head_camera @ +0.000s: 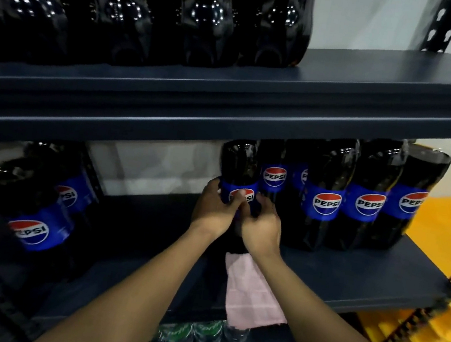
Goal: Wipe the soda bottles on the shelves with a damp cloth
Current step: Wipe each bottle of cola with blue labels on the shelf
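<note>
While the left hand (214,210) and the right hand (263,226) wrap their fingers (234,198) around one upright Pepsi bottle (240,164) on the shelf (348,278), the pink cloth (252,290) lies near, below the fingers, untouched.

Central bottle (240,170): dark cola, blue Pepsi label, upright on the middle shelf (348,275). Matching bottles in a row (327,202) stand to its right, two others (30,210) left. Pink cloth (253,293) lies flat at the shelf's near edge, overhanging it.
</note>
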The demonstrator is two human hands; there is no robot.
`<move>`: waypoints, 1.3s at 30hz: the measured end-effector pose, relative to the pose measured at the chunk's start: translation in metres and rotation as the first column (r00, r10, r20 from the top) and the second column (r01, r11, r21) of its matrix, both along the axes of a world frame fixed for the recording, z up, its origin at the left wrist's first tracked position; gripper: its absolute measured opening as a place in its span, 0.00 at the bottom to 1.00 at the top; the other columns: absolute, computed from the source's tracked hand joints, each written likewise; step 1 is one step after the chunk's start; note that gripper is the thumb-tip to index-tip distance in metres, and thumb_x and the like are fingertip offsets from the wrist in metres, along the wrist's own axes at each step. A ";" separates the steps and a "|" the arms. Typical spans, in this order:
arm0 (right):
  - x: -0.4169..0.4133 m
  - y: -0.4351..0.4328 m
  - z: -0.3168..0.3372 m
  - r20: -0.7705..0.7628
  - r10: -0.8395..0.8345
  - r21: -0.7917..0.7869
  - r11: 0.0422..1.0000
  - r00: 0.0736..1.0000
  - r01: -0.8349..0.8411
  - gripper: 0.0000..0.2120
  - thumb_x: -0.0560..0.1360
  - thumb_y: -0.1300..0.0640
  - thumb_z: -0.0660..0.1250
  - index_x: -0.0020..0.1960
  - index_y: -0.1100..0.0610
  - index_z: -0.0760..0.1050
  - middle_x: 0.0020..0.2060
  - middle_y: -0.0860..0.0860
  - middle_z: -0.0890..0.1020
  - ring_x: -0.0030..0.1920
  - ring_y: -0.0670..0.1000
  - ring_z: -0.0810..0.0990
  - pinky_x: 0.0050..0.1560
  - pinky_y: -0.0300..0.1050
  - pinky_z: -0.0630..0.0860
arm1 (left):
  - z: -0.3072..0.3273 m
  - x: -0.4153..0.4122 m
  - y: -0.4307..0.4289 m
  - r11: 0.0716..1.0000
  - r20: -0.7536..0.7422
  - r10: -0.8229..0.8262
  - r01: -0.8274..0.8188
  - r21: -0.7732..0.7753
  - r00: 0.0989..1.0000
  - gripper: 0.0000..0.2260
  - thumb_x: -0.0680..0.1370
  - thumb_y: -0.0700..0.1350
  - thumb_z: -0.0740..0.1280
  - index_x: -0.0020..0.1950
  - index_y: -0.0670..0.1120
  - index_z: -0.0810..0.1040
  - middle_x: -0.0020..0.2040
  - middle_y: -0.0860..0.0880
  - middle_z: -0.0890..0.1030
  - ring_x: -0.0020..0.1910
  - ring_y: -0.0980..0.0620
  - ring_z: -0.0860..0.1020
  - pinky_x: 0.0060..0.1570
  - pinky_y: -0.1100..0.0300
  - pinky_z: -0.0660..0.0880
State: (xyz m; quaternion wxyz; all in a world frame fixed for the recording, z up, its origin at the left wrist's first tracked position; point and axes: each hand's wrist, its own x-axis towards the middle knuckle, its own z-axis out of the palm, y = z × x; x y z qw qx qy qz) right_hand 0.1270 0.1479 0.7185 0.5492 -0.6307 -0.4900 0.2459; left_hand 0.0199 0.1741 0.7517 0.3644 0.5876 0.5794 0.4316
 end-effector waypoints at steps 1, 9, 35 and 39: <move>-0.009 0.001 0.001 -0.008 0.034 -0.009 0.999 0.999 -0.034 0.13 0.81 0.51 0.68 0.63 0.56 0.77 0.54 0.54 0.84 0.54 0.55 0.83 0.51 0.47 0.79 | 0.000 -0.011 -0.001 1.000 -0.004 0.016 -0.016 0.002 1.000 0.23 0.82 0.51 0.72 0.75 0.50 0.72 0.63 0.54 0.79 0.56 0.54 0.79 0.52 0.62 0.73; -0.061 -0.016 0.006 -0.050 0.247 -0.025 0.968 0.968 -0.248 0.18 0.75 0.39 0.73 0.57 0.50 0.76 0.47 0.44 0.84 0.48 0.45 0.83 0.48 0.40 0.78 | -0.002 -0.100 -0.031 0.998 -0.058 0.047 -0.045 0.037 0.997 0.14 0.77 0.56 0.76 0.59 0.55 0.81 0.58 0.50 0.84 0.53 0.54 0.84 0.53 0.61 0.81; -0.002 -0.081 -0.062 0.656 0.364 -0.421 0.903 0.661 -0.080 0.27 0.81 0.37 0.59 0.72 0.54 0.73 0.75 0.52 0.72 0.76 0.58 0.66 0.71 0.57 0.64 | -0.011 -0.141 -0.119 0.999 0.064 -0.007 0.005 0.039 0.998 0.40 0.66 0.65 0.75 0.75 0.50 0.76 0.67 0.51 0.76 0.62 0.58 0.80 0.59 0.66 0.78; -0.004 -0.078 -0.078 0.692 0.458 -0.510 0.857 0.558 -0.071 0.37 0.81 0.32 0.52 0.83 0.53 0.55 0.83 0.49 0.53 0.82 0.58 0.47 0.81 0.59 0.45 | -0.015 -0.143 -0.117 1.000 0.075 -0.002 0.000 0.031 0.997 0.39 0.66 0.66 0.76 0.75 0.51 0.76 0.68 0.51 0.76 0.64 0.56 0.80 0.67 0.56 0.78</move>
